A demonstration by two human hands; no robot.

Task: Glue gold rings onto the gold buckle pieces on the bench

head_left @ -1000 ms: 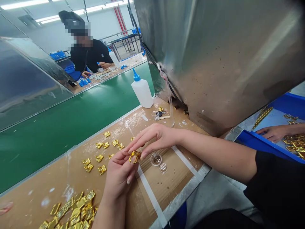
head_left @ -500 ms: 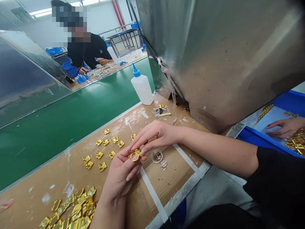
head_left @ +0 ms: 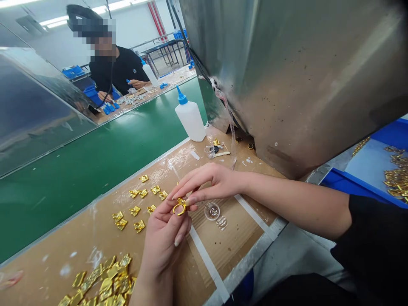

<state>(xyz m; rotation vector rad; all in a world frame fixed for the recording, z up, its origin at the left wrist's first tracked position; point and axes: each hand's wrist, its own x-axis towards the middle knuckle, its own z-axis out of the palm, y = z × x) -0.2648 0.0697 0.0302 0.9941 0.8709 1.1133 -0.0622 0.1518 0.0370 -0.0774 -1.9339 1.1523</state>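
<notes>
My left hand (head_left: 164, 231) is closed, its thumb and fingers pinching a small gold ring (head_left: 179, 213) with an open band. From above, my right hand (head_left: 214, 180) reaches over with its thumb and fingertips on the top of the ring, partly hiding it. Just right of my hands sit a small round clear dish (head_left: 212, 211) and a ridged clear plastic piece (head_left: 221, 222) on cardboard. Several small gold pieces (head_left: 139, 226) lie spread out to the left. Closer to me is a heap of flat gold pieces (head_left: 108, 285).
A white bottle with a blue nozzle (head_left: 191, 119) stands at the bench's back edge. Beyond lies a green belt (head_left: 95, 148), with a co-worker (head_left: 119, 70) across it. A metal housing (head_left: 287, 85) rises at right. Blue bins (head_left: 347, 185) with gold parts are at far right.
My hands stay together on the ring, which has turned slightly. At far right, another person's hand over the blue bin has gone out of view. The co-worker's hand across the belt has lifted.
</notes>
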